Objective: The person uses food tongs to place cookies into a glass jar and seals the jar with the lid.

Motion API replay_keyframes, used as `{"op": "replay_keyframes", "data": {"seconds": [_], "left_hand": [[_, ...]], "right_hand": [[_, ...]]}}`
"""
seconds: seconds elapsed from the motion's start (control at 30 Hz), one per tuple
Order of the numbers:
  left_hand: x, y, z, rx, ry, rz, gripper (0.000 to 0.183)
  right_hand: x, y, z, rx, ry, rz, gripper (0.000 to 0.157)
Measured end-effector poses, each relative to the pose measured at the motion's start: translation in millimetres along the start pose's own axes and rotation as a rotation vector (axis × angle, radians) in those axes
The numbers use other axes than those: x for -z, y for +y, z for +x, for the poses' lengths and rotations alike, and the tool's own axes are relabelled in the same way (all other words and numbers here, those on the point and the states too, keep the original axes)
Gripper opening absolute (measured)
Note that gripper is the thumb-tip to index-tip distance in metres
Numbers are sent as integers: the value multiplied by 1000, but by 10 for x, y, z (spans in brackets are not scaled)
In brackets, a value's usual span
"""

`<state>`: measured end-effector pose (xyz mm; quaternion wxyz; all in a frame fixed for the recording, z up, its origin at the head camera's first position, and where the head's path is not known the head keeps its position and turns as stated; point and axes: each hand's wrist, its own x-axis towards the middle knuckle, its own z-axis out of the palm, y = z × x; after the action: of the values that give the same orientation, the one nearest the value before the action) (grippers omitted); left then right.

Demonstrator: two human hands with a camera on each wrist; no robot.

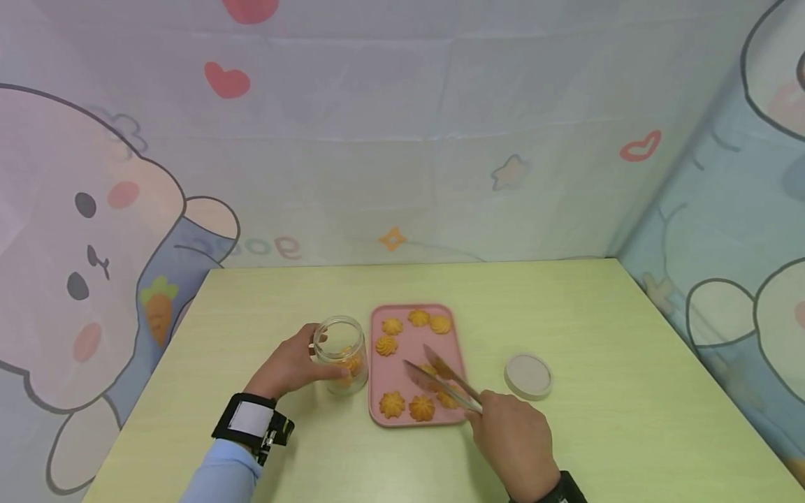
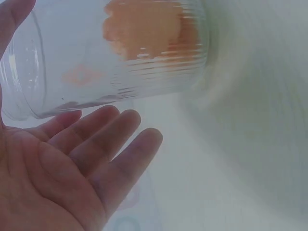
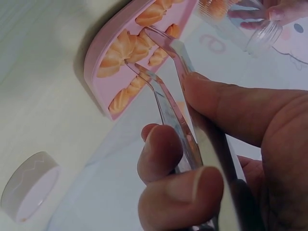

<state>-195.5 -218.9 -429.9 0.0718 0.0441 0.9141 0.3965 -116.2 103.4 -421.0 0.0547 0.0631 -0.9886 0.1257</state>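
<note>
My left hand holds a clear glass jar, thumb on its near side and other fingers around its far side. Several golden piped cookies lie in the bottom of the upright, uncovered jar. With my right hand I grip metal tongs between thumb and fingers. The two arms of the tongs are spread, and their tips reach over the pink tray, close around a cookie partly hidden behind them. More piped cookies sit along the near and far parts of the tray.
A round pale lid lies on the table right of the tray. The jar stands just left of the tray. The light yellow-green table ends at the back against a curtain with cartoon prints.
</note>
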Motion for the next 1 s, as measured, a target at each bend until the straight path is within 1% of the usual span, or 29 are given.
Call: {"op": "replay_keyframes", "data": {"seconds": [0.17, 0.33, 0.53, 0.63, 0.83, 1.0], "left_hand": [[5, 28, 14, -4, 0, 21, 99], [-7, 40, 27, -14, 2, 15, 97], [-1, 75, 36, -36, 8, 24, 89], [12, 83, 38, -55, 11, 46, 85], [24, 83, 50, -55, 11, 70, 83], [27, 78, 62, -49, 3, 74, 84]], "right_hand": [[-3, 8, -5, 8, 9, -2, 24], [-4, 9, -1, 11, 8, -3, 24], [-13, 20, 2, 7, 7, -7, 25], [-20, 27, 5, 16, 27, -17, 25], [-20, 51, 25, 48, 79, -48, 27], [-12, 61, 67, 42, 64, -51, 28]]}}
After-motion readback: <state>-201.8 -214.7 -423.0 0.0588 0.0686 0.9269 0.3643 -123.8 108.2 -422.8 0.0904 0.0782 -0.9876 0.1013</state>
